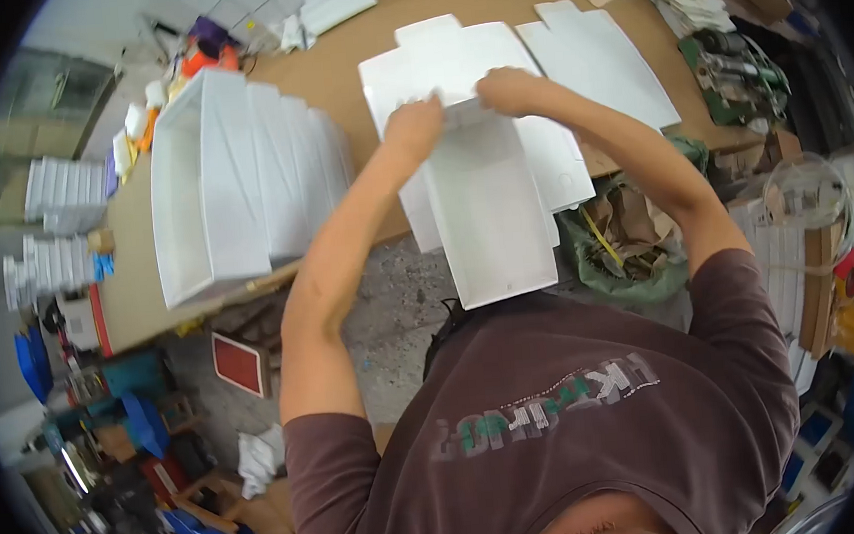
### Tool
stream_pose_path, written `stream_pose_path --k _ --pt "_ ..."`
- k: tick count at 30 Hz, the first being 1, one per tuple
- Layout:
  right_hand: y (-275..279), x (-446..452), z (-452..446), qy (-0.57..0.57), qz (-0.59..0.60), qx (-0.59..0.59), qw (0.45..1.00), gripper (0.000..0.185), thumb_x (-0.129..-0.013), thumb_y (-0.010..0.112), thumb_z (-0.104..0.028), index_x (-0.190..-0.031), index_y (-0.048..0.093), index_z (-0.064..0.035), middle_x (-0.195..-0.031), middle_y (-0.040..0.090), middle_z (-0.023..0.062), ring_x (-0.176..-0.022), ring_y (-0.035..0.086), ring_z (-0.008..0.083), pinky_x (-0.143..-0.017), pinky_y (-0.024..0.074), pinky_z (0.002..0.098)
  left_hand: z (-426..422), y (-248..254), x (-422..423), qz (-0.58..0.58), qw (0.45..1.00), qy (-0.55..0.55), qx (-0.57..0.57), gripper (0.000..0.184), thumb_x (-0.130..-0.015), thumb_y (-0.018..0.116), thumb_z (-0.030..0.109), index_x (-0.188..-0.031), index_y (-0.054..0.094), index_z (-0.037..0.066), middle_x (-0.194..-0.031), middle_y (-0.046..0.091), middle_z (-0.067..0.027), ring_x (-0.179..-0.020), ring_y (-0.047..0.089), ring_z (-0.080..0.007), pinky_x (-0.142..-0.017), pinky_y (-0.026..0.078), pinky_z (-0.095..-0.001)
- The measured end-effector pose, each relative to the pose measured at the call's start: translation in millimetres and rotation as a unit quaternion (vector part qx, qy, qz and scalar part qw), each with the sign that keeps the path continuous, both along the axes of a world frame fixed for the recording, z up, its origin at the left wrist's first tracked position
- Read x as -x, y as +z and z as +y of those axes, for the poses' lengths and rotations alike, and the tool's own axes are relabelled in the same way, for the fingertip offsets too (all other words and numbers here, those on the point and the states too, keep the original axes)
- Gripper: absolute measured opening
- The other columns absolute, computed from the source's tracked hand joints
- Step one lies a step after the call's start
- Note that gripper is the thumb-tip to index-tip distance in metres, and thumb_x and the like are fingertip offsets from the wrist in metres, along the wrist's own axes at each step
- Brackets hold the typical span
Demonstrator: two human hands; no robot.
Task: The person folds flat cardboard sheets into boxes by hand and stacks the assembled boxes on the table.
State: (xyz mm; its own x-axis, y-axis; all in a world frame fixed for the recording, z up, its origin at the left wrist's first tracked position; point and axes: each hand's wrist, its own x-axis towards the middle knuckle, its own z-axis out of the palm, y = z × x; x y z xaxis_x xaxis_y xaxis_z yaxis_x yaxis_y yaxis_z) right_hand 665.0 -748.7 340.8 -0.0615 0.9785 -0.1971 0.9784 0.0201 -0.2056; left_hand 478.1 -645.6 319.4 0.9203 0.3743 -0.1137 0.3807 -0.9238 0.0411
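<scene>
A partly folded white cardboard box point(488, 207) lies lengthwise before me. Its near end rests against my shirt, and its far end is at the table's edge. My left hand point(416, 127) is closed on the left corner of that far end, fingers curled at the panel. At the right corner, my right hand point(510, 91) grips the same end with its fingers bent inward. Both sets of fingertips are partly hidden. Flat white box blanks point(445, 50) lie under and beyond my hands. Another flat blank point(604, 64) lies to the right.
On the table's left stands a nested row of folded white boxes point(234, 172). Beneath the right table edge, a green sack point(638, 275) holds brown scraps. A green tool point(738, 72) sits at the far right. More white boxes point(65, 185) are stacked at far left.
</scene>
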Motion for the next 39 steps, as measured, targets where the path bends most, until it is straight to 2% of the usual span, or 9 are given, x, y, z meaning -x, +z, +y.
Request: stream_pose_path --k 5,6,10,16,22,26,28,33,39 --pt "61 6 -9 -0.044 -0.078 -0.022 0.996 0.014 -0.081 0.063 -0.010 -0.082 0.069 0.0024 -0.091 0.069 0.0276 -0.094 0.066 0.0418 -0.083 0.0524 0.0512 -215 -2 92 -0.086 0.982 -0.111 0.128 0.119 -0.080 0.060 0.072 -0.154 0.012 -0.008 -0.155 0.027 -0.0324 -0.142 0.031 -0.0485 -0.114 0.023 -0.0649" --pt "94 12 -17 -0.062 -0.055 -0.129 0.988 0.014 -0.079 0.064 -0.010 -0.080 0.069 0.0030 -0.086 0.069 0.0264 -0.089 0.066 0.0427 -0.080 0.0527 0.0515 -219 57 110 0.088 0.913 -0.076 0.392 0.099 -0.088 0.065 0.050 -0.153 0.017 -0.007 -0.152 0.036 -0.0301 -0.139 0.038 -0.0467 -0.114 0.034 -0.0537" --pt "237 80 -37 -0.107 0.222 -0.146 0.958 0.021 -0.087 0.062 -0.014 -0.098 0.059 0.0034 -0.096 0.057 0.0195 -0.098 0.056 0.0318 -0.084 0.0470 0.0403 -186 177 205 -0.073 0.996 -0.035 0.038 0.060 -0.084 0.056 0.004 -0.143 0.043 -0.003 -0.134 0.056 -0.0241 -0.126 0.054 -0.0451 -0.102 0.047 -0.0503" --pt "144 271 -16 0.146 0.441 -0.268 0.844 0.092 -0.083 0.073 -0.028 -0.142 0.016 0.0131 -0.144 0.018 0.0402 -0.139 0.016 0.0515 -0.115 0.0222 0.0524 -18 228 334 -0.192 0.944 0.119 -0.239 0.042 -0.080 0.049 -0.005 -0.118 0.064 0.005 -0.120 0.065 -0.0205 -0.109 0.063 -0.0383 -0.092 0.051 -0.0459" --pt "60 338 38 0.028 0.341 -0.394 0.853 0.087 -0.084 0.076 -0.031 -0.144 0.030 0.0138 -0.149 0.033 0.0361 -0.146 0.029 0.0373 -0.111 0.0405 0.0472 -26 270 314 -0.043 0.982 0.091 0.159 0.041 -0.084 0.074 0.037 -0.106 0.070 0.002 -0.099 0.069 -0.0233 -0.092 0.066 -0.0431 -0.079 0.053 -0.0428" --pt "57 310 55 0.115 0.344 -0.317 0.877 0.106 -0.081 0.079 -0.036 -0.153 0.014 0.0062 -0.159 0.020 0.0295 -0.151 0.018 0.0350 -0.115 0.0369 0.0462 -6 223 314 -0.062 0.987 0.141 0.048 0.064 -0.079 0.073 0.059 -0.106 0.071 0.001 -0.091 0.070 -0.0218 -0.088 0.067 -0.0409 -0.077 0.053 -0.0407" --pt "67 249 43 0.195 0.337 -0.278 0.878 0.099 -0.082 0.079 -0.035 -0.153 0.020 0.0019 -0.159 0.024 0.0259 -0.147 0.027 0.0377 -0.113 0.0398 0.0460 -15 176 323 -0.399 0.895 0.021 -0.198 0.060 -0.086 0.069 0.052 -0.107 0.068 -0.004 -0.108 0.069 -0.0191 -0.104 0.064 -0.0391 -0.087 0.046 -0.0506" --pt "72 128 -14 -0.114 0.224 -0.381 0.890 0.067 -0.085 0.079 -0.028 -0.140 0.050 -0.0032 -0.139 0.057 0.0172 -0.121 0.059 0.0338 -0.099 0.0500 0.0395 -134 61 209 -0.335 0.940 0.036 0.051 0.073 -0.085 0.074 0.038 -0.141 0.047 0.001 -0.141 0.049 -0.0288 -0.134 0.042 -0.0484 -0.118 0.023 -0.0547" --pt "92 162 -133 -0.056 0.244 -0.234 0.939 0.051 -0.083 0.077 -0.011 -0.130 0.059 -0.0056 -0.131 0.060 0.0163 -0.123 0.057 0.0347 -0.102 0.0482 0.0404 -76 -69 177 -0.167 0.957 -0.023 0.237 0.059 -0.078 0.078 0.032 -0.128 0.061 0.004 -0.133 0.059 -0.0195 -0.133 0.049 -0.0355 -0.106 0.044 -0.0460"
